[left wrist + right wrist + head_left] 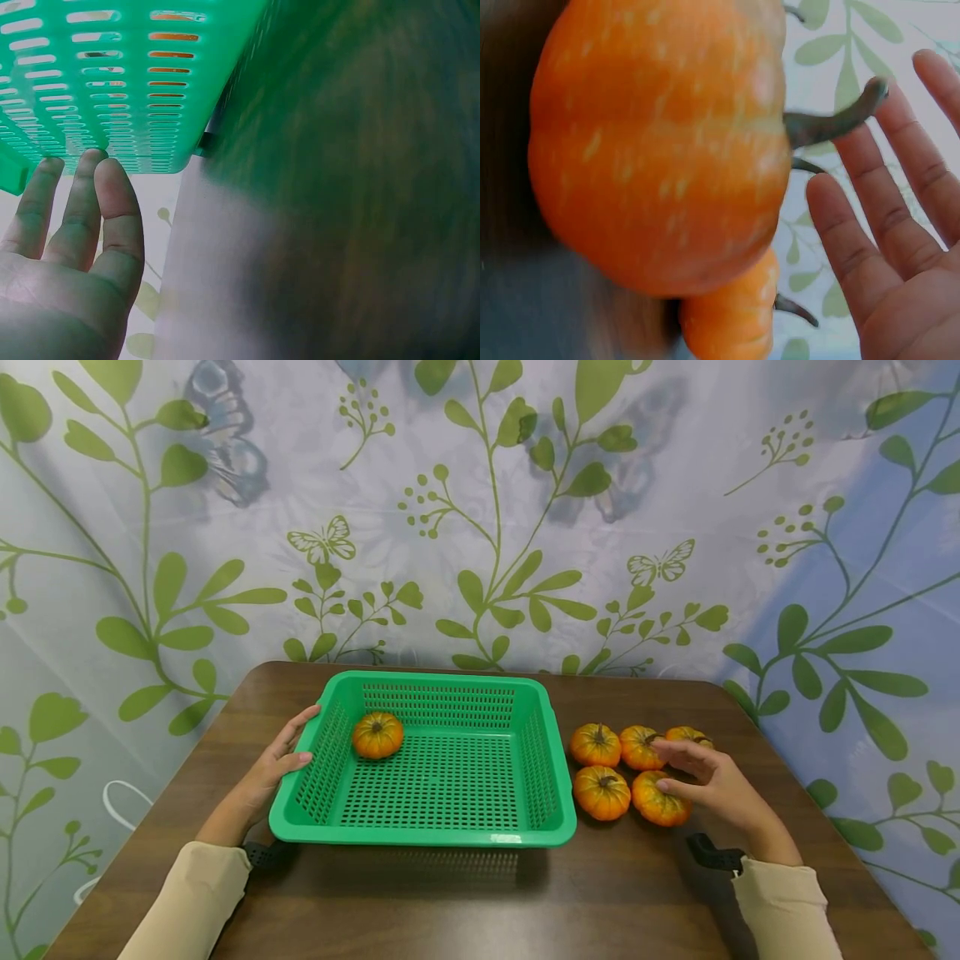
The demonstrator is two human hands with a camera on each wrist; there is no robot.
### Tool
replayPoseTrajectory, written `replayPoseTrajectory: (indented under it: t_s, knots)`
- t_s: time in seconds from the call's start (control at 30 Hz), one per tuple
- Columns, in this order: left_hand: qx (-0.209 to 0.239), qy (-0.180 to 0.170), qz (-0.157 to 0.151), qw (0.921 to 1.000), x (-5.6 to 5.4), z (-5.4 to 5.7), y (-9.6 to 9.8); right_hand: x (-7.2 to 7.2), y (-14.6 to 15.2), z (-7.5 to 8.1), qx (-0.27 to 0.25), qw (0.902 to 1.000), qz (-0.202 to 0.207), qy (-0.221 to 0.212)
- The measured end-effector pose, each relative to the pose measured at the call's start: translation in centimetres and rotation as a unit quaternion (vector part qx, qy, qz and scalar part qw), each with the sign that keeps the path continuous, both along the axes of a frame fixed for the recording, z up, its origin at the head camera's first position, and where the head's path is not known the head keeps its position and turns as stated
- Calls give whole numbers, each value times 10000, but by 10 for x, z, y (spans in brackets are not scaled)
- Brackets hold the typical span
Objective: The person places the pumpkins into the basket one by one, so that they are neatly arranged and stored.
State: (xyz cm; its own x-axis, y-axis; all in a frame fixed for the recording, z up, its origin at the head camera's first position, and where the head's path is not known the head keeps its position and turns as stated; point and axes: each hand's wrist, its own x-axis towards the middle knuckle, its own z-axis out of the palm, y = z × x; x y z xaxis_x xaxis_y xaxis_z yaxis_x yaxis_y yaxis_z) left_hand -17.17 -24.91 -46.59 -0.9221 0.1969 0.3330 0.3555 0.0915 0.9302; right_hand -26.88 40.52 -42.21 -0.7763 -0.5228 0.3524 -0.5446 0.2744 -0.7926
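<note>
A green plastic basket (431,839) with slotted walls stands on the table, and one small orange pumpkin (378,735) sits in its back left part. My left hand (277,768) touches the basket's left side; in the left wrist view its fingers are fairly straight against the slotted outer wall (97,82). On the right, my right hand (712,781) hovers over a group of small pumpkins, nearest the front right pumpkin (658,802). Its fingers are spread and hold nothing. In the right wrist view a large-looking pumpkin (660,150) with a curved stem is beside the fingers.
Several pumpkins stand close together right of the basket, among them a front left pumpkin (602,795) and a back left pumpkin (595,747). Beneath everything is a brown wooden table (450,918). A leaf-patterned cloth (480,527) hangs behind the table.
</note>
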Motion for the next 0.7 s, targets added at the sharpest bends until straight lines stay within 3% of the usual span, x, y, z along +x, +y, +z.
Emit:
replayPoseTrajectory:
  t_s: [0.23,0.37,0.7]
  knots:
    - [394,-187,-239,9988,0,0,-1,-2,7,-2,431,9988,-41,-219]
    - [425,-90,-284,9987,1,0,-1,-3,11,-2,712,9966,-95,-403]
    - [362,-132,-243,9990,1,-1,0,-5,18,-6,1422,9893,-77,-331]
